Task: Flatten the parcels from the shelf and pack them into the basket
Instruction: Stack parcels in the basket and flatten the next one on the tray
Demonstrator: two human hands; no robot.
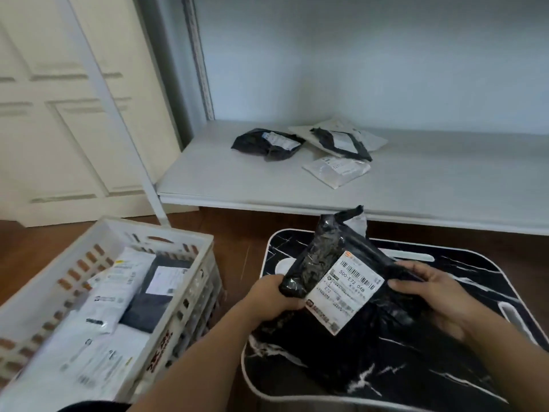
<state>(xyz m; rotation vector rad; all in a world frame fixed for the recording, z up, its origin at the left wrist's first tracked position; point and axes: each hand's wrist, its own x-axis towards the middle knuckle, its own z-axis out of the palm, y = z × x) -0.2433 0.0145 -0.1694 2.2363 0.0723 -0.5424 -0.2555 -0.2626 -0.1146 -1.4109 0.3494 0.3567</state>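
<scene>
Both hands grip one black parcel point(335, 281) above the dark marbled tray point(463, 346), the left hand point(274, 297) curled round its left edge, the right hand point(430, 288) pinching its right side, with the white basket point(190, 242) left of the left hand.

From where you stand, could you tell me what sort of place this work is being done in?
Probably a room in a home, used for sorting mail. A panelled door stands beside a low white shelf, the floor is dark wood, and both hands hold a black parcel over a marble-patterned lap tray.
</scene>
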